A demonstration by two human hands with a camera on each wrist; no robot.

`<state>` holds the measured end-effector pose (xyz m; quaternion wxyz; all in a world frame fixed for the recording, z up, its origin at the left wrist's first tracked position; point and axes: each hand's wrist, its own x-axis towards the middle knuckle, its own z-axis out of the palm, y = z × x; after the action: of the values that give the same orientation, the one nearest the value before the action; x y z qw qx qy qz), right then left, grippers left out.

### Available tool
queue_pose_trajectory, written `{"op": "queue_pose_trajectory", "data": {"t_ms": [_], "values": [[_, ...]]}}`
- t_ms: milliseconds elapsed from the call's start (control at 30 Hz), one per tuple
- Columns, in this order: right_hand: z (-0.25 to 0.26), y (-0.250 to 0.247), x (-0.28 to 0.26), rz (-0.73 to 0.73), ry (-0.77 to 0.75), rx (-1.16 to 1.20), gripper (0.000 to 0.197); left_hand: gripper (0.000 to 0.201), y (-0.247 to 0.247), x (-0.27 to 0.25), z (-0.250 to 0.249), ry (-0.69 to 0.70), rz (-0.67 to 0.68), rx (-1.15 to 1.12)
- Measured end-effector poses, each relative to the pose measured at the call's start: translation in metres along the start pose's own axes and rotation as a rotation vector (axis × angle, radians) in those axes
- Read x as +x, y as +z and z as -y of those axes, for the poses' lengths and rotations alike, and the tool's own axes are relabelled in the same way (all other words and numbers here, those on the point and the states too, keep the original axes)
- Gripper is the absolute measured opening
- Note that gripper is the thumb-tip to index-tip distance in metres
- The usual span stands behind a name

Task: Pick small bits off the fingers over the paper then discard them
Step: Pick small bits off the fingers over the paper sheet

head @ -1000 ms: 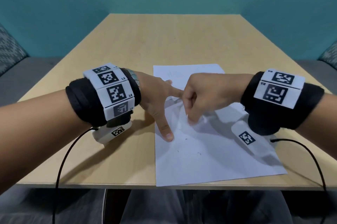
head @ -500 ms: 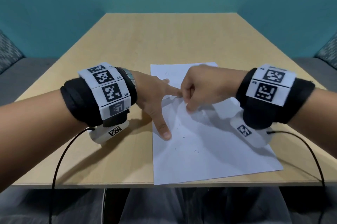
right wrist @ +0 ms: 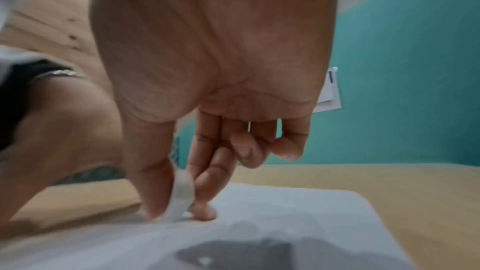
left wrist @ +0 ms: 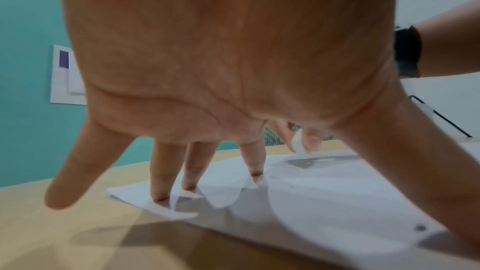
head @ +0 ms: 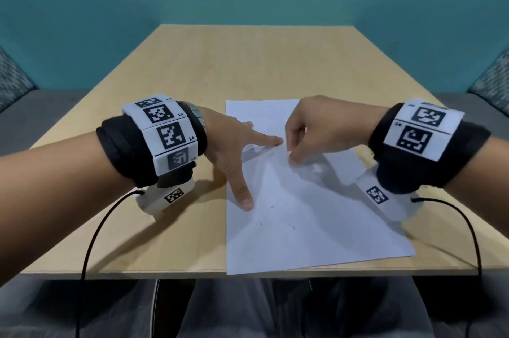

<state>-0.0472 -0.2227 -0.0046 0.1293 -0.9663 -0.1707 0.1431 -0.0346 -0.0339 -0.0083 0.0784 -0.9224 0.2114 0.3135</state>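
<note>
A white paper sheet (head: 303,227) lies on the wooden table (head: 248,62) near its front edge. My left hand (head: 242,161) is spread over the sheet's left side, its straight fingers (left wrist: 158,182) touching the paper (left wrist: 324,192) with their tips. My right hand (head: 292,157) hovers just right of the left index fingertip. Its thumb and index finger pinch a small white strip (right wrist: 182,194), low over the paper (right wrist: 285,213). The same strip (left wrist: 298,141) shows in the left wrist view. A few dark specks (head: 272,206) lie on the sheet.
Black cables (head: 91,241) run from both wrist units over the table's front edge. Grey seats with patterned cushions (head: 13,81) flank the table. A teal wall stands behind, with a white panel (left wrist: 64,75) on it.
My right hand, which was pinching at the left index fingertip, has drawn slightly away to the right, leaving a small gap. The left hand stays spread on the paper.
</note>
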Motion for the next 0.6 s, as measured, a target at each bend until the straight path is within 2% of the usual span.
{"op": "queue_pose_trajectory", "data": {"t_ms": [100, 200, 300, 433, 600], "values": [[-0.018, -0.011, -0.008, -0.105, -0.001, 0.103, 0.012, 0.142, 0.003, -0.006, 0.004, -0.027, -0.011, 0.060], [-0.025, -0.004, -0.016, -0.092, -0.013, 0.123, 0.008, 0.144, 0.005, -0.010, 0.006, -0.031, -0.024, 0.158], [-0.024, 0.010, -0.017, -0.040, -0.012, 0.114, 0.008, 0.145, 0.000, -0.008, 0.005, 0.005, -0.047, 0.079], [-0.023, 0.018, -0.012, -0.030, 0.031, 0.168, 0.010, 0.142, -0.006, 0.001, -0.015, 0.062, -0.152, -0.045], [-0.022, 0.014, -0.014, -0.086, 0.043, 0.168, 0.012, 0.136, -0.002, 0.019, -0.029, 0.064, -0.092, -0.013]]}}
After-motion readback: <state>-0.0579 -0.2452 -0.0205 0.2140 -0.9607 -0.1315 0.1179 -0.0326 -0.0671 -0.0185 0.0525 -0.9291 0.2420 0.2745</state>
